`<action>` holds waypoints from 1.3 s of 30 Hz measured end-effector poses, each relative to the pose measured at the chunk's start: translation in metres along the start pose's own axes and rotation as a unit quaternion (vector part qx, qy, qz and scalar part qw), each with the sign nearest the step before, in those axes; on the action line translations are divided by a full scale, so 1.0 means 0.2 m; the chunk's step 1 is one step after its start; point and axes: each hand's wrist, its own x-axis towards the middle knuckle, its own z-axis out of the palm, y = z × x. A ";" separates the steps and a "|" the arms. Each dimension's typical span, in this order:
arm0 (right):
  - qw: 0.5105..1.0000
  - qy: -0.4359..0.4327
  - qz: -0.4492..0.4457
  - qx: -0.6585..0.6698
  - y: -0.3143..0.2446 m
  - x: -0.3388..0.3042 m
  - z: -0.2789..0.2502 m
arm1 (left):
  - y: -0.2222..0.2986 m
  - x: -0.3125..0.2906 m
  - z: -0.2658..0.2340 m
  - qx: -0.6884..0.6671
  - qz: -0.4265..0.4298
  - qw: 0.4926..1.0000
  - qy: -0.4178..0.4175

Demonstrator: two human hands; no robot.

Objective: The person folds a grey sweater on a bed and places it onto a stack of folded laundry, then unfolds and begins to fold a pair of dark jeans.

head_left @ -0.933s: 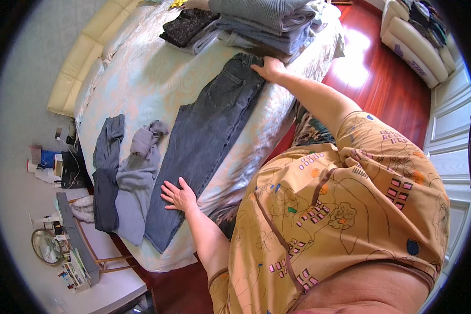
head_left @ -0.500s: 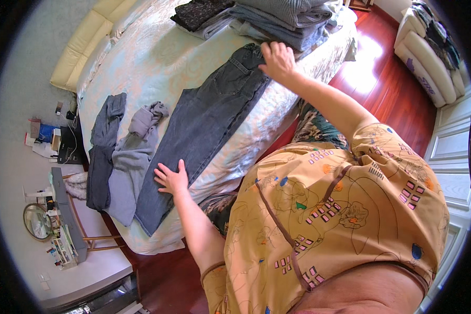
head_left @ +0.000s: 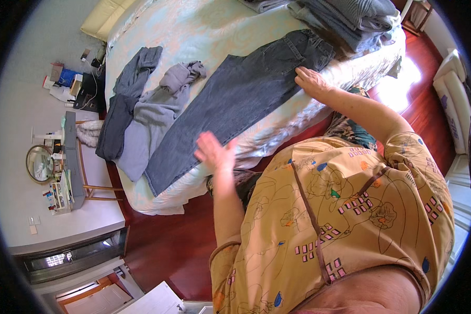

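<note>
A pair of dark grey-blue jeans (head_left: 235, 91) lies folded lengthwise across the bed, its waist toward the far right and leg hems toward the near left. My right hand (head_left: 314, 83) rests on the jeans' near edge below the back pocket, fingers stretched out. Over the near edge of the legs is my left hand (head_left: 215, 152), slightly blurred, its thumb apart from the fingers and nothing in it. Whether it touches the denim I cannot tell. To the left of the jeans lie a light grey knit garment (head_left: 157, 112), bunched at its far end, and a darker grey garment (head_left: 115, 128).
A pile of folded grey and blue clothes (head_left: 358, 23) sits on the far right of the bed (head_left: 209, 36). At left stand a grey desk (head_left: 74, 162) with a round mirror (head_left: 39, 163) and a wooden-legged chair (head_left: 102, 187). Red wooden flooring (head_left: 167, 251) surrounds the bed.
My left hand has lifted or slid off the trouser leg toward the near edge. The right hand has shifted from the waistband down to the side below the pocket. The whole view has turned.
</note>
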 end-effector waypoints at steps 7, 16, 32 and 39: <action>0.998 0.024 -0.015 0.058 0.02 0.01 -0.11 | -0.60 -0.01 -0.05 0.033 -0.130 0.991 -0.016; 0.996 0.072 -0.014 0.056 0.11 0.05 -0.19 | -0.78 -0.12 -0.13 -0.093 -0.122 0.986 0.063; 0.996 0.029 -0.080 -0.030 0.11 0.00 -0.07 | -1.32 0.01 -0.03 -0.246 -0.418 0.863 0.142; 0.915 -0.351 -0.004 -0.201 -0.26 0.31 -0.23 | -0.81 0.06 -0.44 0.052 -0.367 0.928 0.025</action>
